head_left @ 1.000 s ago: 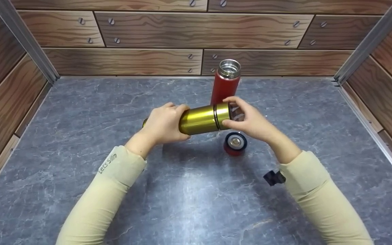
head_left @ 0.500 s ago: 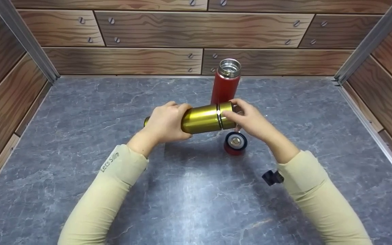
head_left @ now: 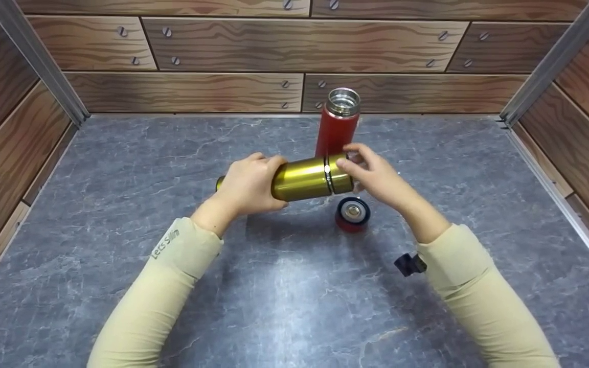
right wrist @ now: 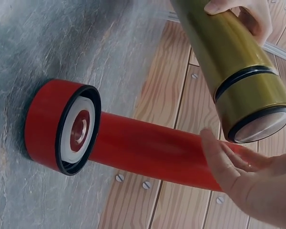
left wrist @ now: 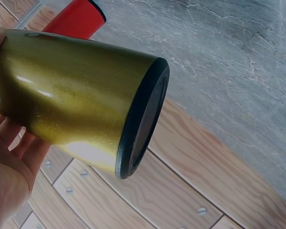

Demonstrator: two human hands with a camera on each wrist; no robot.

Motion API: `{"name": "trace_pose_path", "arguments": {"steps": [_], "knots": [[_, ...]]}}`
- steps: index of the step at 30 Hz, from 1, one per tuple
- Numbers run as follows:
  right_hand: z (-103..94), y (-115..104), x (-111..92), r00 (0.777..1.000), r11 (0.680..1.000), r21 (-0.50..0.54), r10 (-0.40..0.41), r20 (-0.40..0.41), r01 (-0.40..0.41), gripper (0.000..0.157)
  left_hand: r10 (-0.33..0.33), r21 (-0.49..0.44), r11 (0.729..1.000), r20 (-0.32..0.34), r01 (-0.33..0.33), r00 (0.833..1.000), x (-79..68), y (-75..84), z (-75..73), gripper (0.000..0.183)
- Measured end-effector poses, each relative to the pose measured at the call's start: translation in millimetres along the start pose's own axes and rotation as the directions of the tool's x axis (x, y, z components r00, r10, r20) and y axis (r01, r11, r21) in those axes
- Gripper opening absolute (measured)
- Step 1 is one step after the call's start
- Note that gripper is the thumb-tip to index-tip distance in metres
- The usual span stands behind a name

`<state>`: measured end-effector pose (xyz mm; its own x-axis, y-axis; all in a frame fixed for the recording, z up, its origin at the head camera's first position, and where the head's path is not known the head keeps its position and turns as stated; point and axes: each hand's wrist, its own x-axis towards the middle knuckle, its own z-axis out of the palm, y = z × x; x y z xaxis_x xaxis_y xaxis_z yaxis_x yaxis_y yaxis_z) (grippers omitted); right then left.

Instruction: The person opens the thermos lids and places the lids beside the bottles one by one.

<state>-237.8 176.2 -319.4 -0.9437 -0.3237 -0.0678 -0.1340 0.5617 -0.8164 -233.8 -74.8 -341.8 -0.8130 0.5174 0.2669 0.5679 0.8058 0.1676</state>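
Observation:
A shiny gold thermos flask (head_left: 299,179) is held tilted, almost lying flat, above the table. My left hand (head_left: 251,184) grips its body, and its black-edged base shows in the left wrist view. The flask's gold lid (right wrist: 252,102) sits on the end toward the right, with a dark ring at the joint. Close beside that lid is my right hand (head_left: 379,176), thumb and fingers loosely spread around its end. Behind stands a red flask (head_left: 336,130), upright and uncapped, its steel mouth showing. Its red lid (head_left: 353,217) rests on the table with the inner side up.
The grey marbled table (head_left: 172,138) is bounded by wood-patterned panels (head_left: 223,92) at the back and both sides, with metal rails at the corners. A small black device (head_left: 410,264) sits at the right sleeve cuff.
The gold flask has shifted slightly to the right. My right fingers, earlier around the lid, have loosened and moved to its upper edge. The red flask and red lid stay put.

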Motion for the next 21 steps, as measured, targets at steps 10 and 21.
{"name": "trace_pose_path", "arguments": {"steps": [10,21], "knots": [[-2.5,2.7,-0.3,0.996,0.995,-0.037,-0.091,0.023,0.092,0.054,0.011,-0.001,1.0,-0.015,-0.011,1.0,-1.1,-1.5,1.4,0.067],[-1.7,0.6,1.4,1.0,0.999,0.032,0.017,0.011,-0.017,0.049,0.011,0.0,1.0,-0.021,-0.011,1.0,-0.8,-1.9,1.4,0.068]]}}
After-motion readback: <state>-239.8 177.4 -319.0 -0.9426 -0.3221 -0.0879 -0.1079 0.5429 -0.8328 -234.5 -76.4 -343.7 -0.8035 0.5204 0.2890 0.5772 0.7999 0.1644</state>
